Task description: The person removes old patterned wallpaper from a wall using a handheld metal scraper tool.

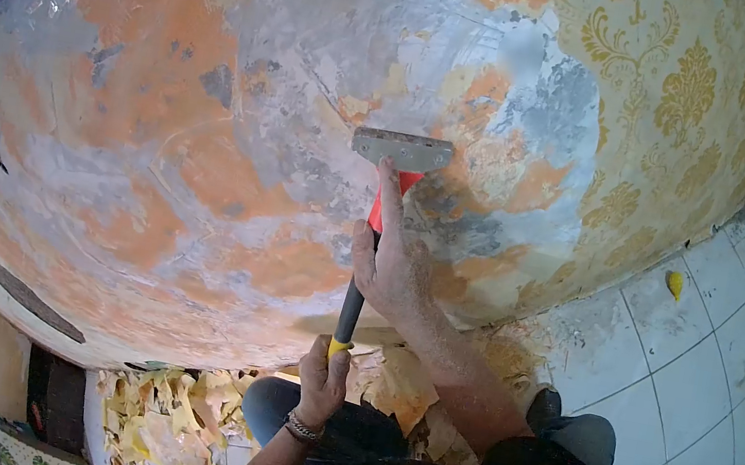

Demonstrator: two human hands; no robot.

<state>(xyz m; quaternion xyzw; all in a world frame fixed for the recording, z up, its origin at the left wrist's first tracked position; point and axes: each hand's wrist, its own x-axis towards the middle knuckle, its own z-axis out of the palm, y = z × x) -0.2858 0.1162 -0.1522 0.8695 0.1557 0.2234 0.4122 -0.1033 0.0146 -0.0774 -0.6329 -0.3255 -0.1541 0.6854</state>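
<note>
A long-handled wall scraper (pixel 352 308) has a wide metal head, a red neck and a black handle with a yellow end. Its blade lies against the patchy wall (pixel 275 167), where orange, grey and whitish layers show. My right hand (pixel 391 270) is closed around the upper shaft, with the index finger stretched along the red neck toward the head. Lower down, my left hand (pixel 323 382), with a bracelet at the wrist, grips the yellow end of the handle. Wallpaper with a gold pattern (pixel 686 98) covers the wall at the upper right.
Torn wallpaper scraps (pixel 178 422) are heaped on the floor at the wall's foot, with more between my bent legs. White floor tiles (pixel 698 405) spread to the right, where a small yellow object (pixel 674 285) lies. A dark gap (pixel 23 290) runs along the lower left wall.
</note>
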